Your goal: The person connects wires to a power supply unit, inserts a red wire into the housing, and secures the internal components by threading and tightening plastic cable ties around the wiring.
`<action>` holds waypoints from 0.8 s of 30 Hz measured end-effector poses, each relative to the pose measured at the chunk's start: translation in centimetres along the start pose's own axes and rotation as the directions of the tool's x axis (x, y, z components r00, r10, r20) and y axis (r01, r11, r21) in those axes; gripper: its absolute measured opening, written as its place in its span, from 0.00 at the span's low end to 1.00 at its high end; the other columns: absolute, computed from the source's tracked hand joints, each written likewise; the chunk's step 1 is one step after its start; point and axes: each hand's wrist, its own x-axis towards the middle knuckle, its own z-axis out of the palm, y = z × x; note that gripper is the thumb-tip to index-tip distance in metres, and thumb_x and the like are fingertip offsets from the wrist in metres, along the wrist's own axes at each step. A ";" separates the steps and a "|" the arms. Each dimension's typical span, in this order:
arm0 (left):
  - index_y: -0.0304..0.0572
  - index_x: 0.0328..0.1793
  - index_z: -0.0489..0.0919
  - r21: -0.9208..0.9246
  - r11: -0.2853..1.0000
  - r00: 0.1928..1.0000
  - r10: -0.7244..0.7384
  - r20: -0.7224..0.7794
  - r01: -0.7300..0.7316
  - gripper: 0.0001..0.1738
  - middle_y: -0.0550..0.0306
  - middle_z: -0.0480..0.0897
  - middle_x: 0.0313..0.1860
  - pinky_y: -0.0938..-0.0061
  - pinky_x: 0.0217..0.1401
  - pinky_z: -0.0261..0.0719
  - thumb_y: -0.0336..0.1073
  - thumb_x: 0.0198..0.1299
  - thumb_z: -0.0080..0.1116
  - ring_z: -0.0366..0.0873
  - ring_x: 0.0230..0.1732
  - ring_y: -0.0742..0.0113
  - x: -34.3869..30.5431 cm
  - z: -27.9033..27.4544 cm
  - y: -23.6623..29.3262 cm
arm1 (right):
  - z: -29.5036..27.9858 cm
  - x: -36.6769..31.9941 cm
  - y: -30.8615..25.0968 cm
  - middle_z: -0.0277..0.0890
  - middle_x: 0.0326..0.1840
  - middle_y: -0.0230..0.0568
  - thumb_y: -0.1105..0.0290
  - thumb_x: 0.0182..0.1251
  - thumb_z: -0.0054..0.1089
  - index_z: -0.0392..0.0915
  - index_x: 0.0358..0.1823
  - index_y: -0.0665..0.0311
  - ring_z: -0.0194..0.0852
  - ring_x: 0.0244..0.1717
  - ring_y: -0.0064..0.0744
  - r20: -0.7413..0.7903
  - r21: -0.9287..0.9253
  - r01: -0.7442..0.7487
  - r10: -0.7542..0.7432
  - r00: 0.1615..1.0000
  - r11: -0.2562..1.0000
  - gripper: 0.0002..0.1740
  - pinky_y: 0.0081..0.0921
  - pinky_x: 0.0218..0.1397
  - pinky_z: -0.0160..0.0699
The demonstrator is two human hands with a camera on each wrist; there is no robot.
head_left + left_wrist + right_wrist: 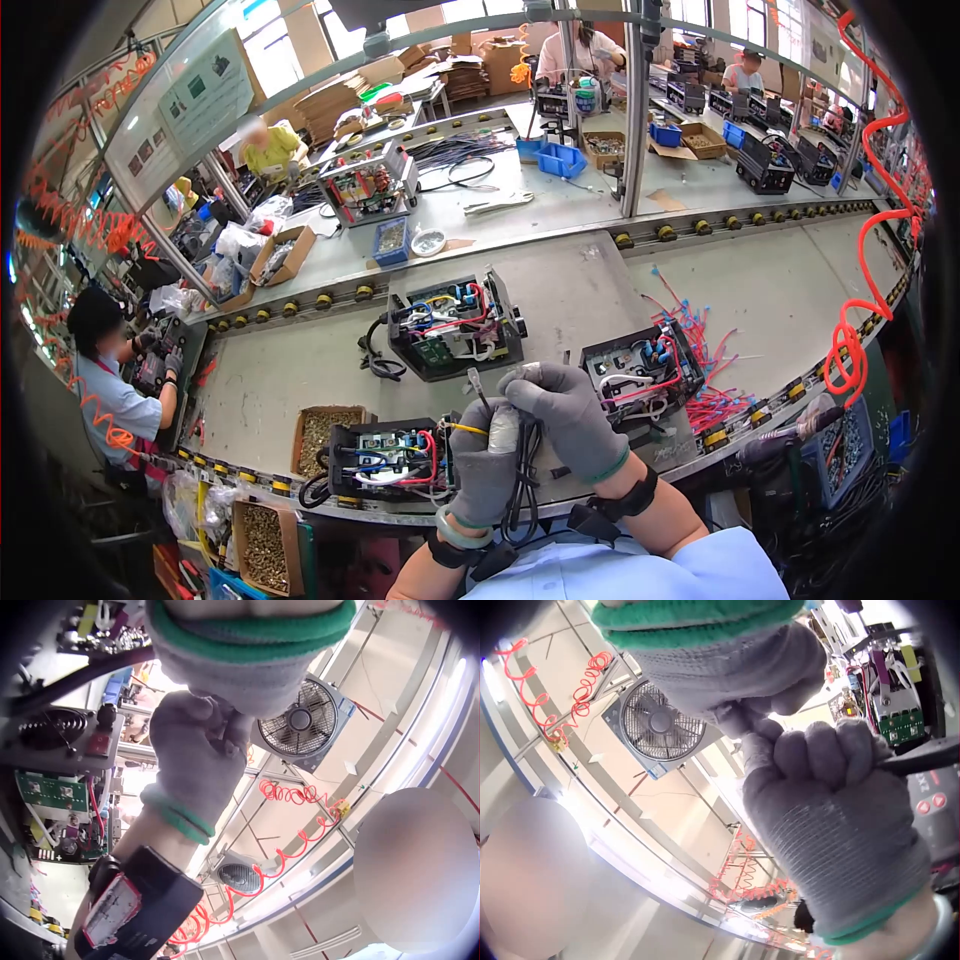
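Observation:
In the head view the gloved left hand (485,465) grips a black cable (524,478), whose loops hang below the hands. A yellow wire (468,428) and a short dark lead with a grey tip (474,380) stick out by its fingers. The gloved right hand (575,410) touches the left, its fingers curled in a pinch on the cable; the pinched part is hidden. In the right wrist view the left hand (832,817) has its fingers curled round the cable (922,759), against the right hand (735,675). The left wrist view shows both hands, left (232,660) and right (199,754), meeting.
Open electrical units stand at the left front (390,460), behind the hands (455,325) and at the right (642,375). Red wires (710,405) lie beside the right one. A carton of small parts (322,432) is at the left. An orange coiled hose (848,360) hangs right.

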 end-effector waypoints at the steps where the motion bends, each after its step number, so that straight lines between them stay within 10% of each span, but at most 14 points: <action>1: 0.42 0.44 0.78 0.003 1.000 1.000 -0.003 -0.002 0.003 0.07 0.70 0.74 0.24 0.82 0.21 0.57 0.36 0.73 0.53 0.63 0.20 0.85 -0.3 -0.1 -0.2 | 0.3 -0.1 0.0 0.82 0.35 0.30 0.66 0.68 0.66 0.84 0.44 0.67 0.75 0.35 0.15 -0.046 0.047 0.016 -0.014 0.999 0.999 0.11 0.17 0.41 0.75; 3: 0.38 0.49 0.78 0.062 0.998 1.000 0.022 0.007 -0.023 0.08 0.63 0.83 0.38 0.80 0.40 0.76 0.34 0.75 0.53 0.76 0.37 0.80 -0.7 -0.3 -0.7 | 0.8 -0.1 -0.4 0.81 0.33 0.29 0.69 0.65 0.68 0.83 0.38 0.66 0.75 0.33 0.15 -0.114 0.116 0.046 -0.033 0.993 0.992 0.07 0.17 0.38 0.75; 6: 0.44 0.44 0.77 0.022 0.997 0.995 0.075 -0.065 -0.074 0.07 0.72 0.72 0.22 0.82 0.22 0.56 0.37 0.74 0.52 0.62 0.21 0.85 -0.6 0.7 -0.9 | 0.9 0.2 0.3 0.81 0.33 0.29 0.68 0.66 0.67 0.83 0.38 0.66 0.75 0.33 0.15 -0.157 0.079 0.048 -0.035 0.987 0.996 0.08 0.17 0.39 0.74; 13: 0.44 0.47 0.78 -0.175 0.982 0.993 -0.092 -0.071 0.078 0.08 0.72 0.76 0.29 0.86 0.27 0.63 0.38 0.75 0.51 0.69 0.27 0.87 0.2 0.0 1.0 | 0.9 0.7 0.9 0.81 0.39 0.31 0.68 0.72 0.59 0.84 0.47 0.69 0.76 0.39 0.19 0.107 0.005 0.007 -0.007 0.994 1.000 0.11 0.21 0.44 0.75; 18: 0.48 0.47 0.78 -0.133 0.984 0.992 -0.123 -0.013 0.120 0.10 0.73 0.77 0.30 0.86 0.28 0.64 0.43 0.77 0.51 0.69 0.28 0.88 0.4 -0.1 0.2 | 1.5 1.1 1.9 0.81 0.38 0.34 0.70 0.73 0.57 0.84 0.38 0.70 0.76 0.40 0.19 -0.031 -0.157 0.163 -0.170 0.985 0.974 0.11 0.21 0.45 0.76; 24: 0.53 0.46 0.77 -0.230 0.968 0.993 -0.115 -0.032 0.105 0.08 0.75 0.74 0.29 0.85 0.27 0.61 0.43 0.77 0.50 0.66 0.26 0.88 -0.3 0.8 -0.2 | 2.1 1.1 0.6 0.77 0.29 0.27 0.65 0.73 0.58 0.82 0.34 0.65 0.72 0.32 0.15 -0.101 0.149 -0.068 0.083 0.991 0.987 0.12 0.16 0.38 0.72</action>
